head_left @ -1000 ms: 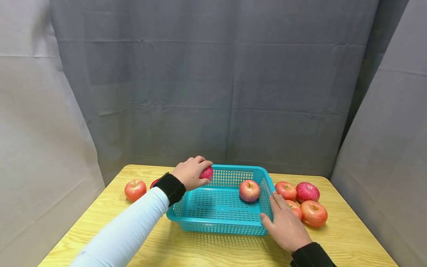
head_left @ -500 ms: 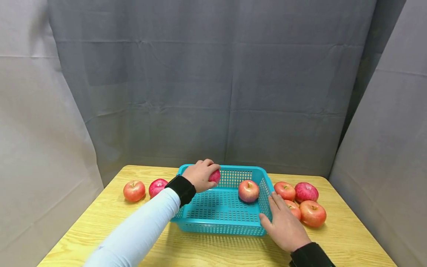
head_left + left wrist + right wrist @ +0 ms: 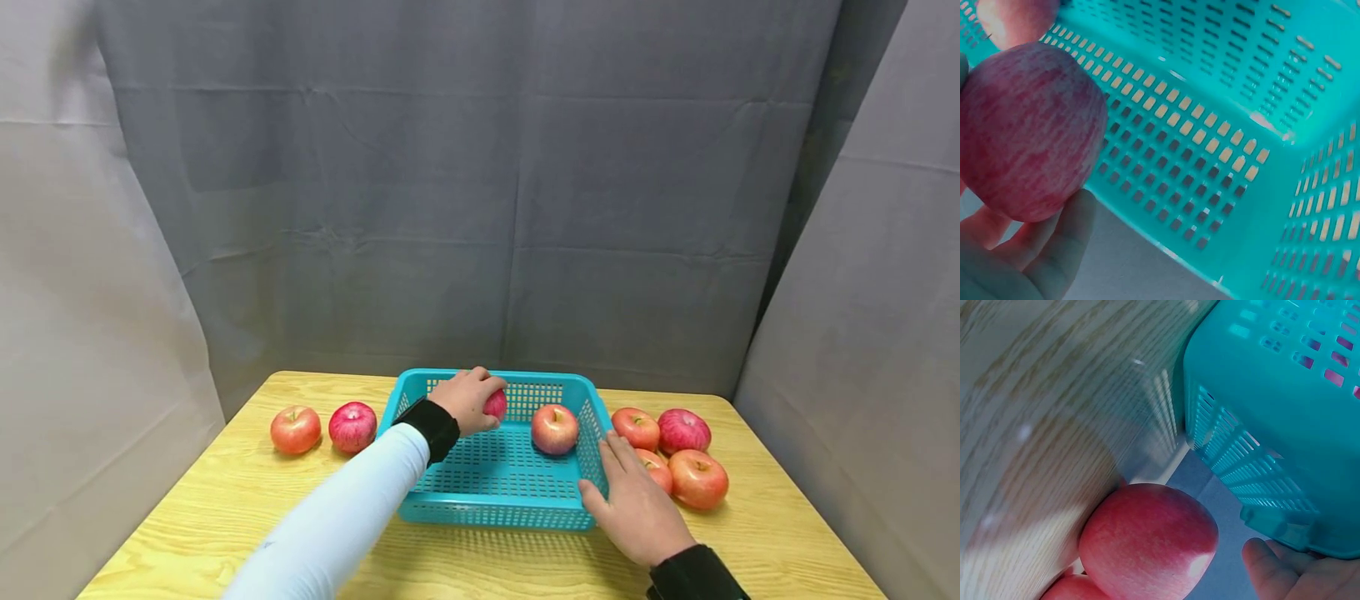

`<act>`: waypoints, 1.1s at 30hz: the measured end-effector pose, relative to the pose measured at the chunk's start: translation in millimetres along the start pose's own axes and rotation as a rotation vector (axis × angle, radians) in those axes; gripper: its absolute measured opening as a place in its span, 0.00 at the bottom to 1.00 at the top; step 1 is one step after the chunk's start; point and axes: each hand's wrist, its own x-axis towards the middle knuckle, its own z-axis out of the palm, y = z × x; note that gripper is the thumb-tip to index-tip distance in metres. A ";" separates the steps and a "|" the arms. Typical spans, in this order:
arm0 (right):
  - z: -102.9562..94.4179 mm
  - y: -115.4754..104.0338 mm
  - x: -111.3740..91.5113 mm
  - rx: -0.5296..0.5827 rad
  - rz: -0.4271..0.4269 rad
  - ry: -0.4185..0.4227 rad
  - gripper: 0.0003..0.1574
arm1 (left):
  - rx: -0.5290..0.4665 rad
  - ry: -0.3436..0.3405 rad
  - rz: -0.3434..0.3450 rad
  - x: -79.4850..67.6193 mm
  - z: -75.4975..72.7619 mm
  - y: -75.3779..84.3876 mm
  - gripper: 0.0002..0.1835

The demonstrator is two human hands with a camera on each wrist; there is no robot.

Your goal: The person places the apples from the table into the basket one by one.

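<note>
My left hand (image 3: 472, 403) grips a dark red apple (image 3: 1032, 131) with its fingers curled round it, inside the outline of the turquoise plastic basket (image 3: 498, 512). To the right of that fruit, a lighter red-yellow apple (image 3: 555, 429) sits on the basket floor. My right hand (image 3: 637, 500) lies against the basket's right side, fingers extended along the rim. In the right wrist view, fingertips (image 3: 1266, 565) show at the rim of the basket (image 3: 1260, 419), with a red apple (image 3: 1150, 540) close by on the table.
Left of the basket, a light red apple (image 3: 296, 430) and a dark red apple (image 3: 352, 427) rest on the wooden table (image 3: 187, 525). Several apples, including a dark one (image 3: 684, 431), cluster right of the basket. Grey cloth (image 3: 450, 183) hangs behind the table.
My left hand has moved right and slightly down with the dark red apple, further over the basket. The dark apple at the left has come into full view. My right hand stays at the rim.
</note>
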 end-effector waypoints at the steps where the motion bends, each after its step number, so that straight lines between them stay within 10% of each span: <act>1: -0.2 -0.3 -0.1 0.000 0.000 -0.001 0.49 | -0.005 -0.007 -0.004 1.3 2.1 0.0 0.36; 33: -3.8 -2.9 -0.9 -0.017 0.013 -0.013 0.48 | 0.099 -0.098 0.021 25.8 52.6 1.4 0.35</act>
